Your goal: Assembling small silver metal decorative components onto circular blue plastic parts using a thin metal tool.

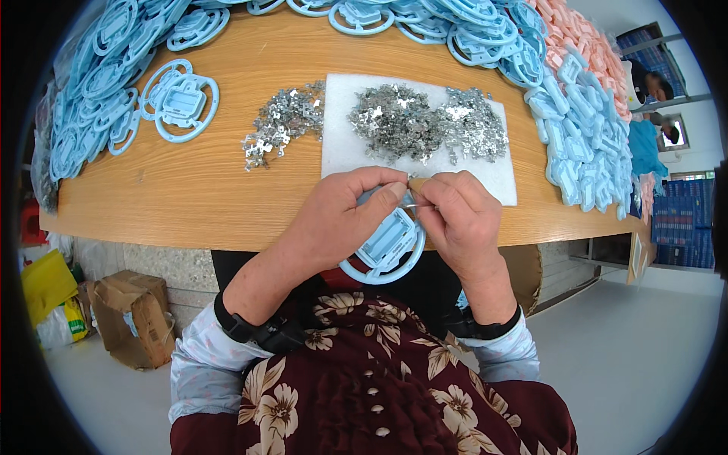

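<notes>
Just past the table's front edge, my left hand (341,212) grips a light-blue plastic toy steering wheel (385,241) by its far side. The wheel is tilted, and its rectangular recess faces up. My right hand (464,220) is closed in a pinch beside it, on a thin metal tool (410,205) whose tip reaches the wheel. Most of that tool is hidden by my fingers, so its kind is unclear. Both hands' fingertips nearly meet over the wheel's far rim. Beyond them, small silver metal pieces (402,125) lie heaped on a white foam sheet (340,163).
More metal pieces (280,125) lie left of the sheet. Two blue wheels (182,102) rest apart at left. Blue wheels (98,76) pile along the left and far edges; blue plastic parts (580,140) and pink ones (580,45) at right. A cardboard box (133,322) stands on the floor.
</notes>
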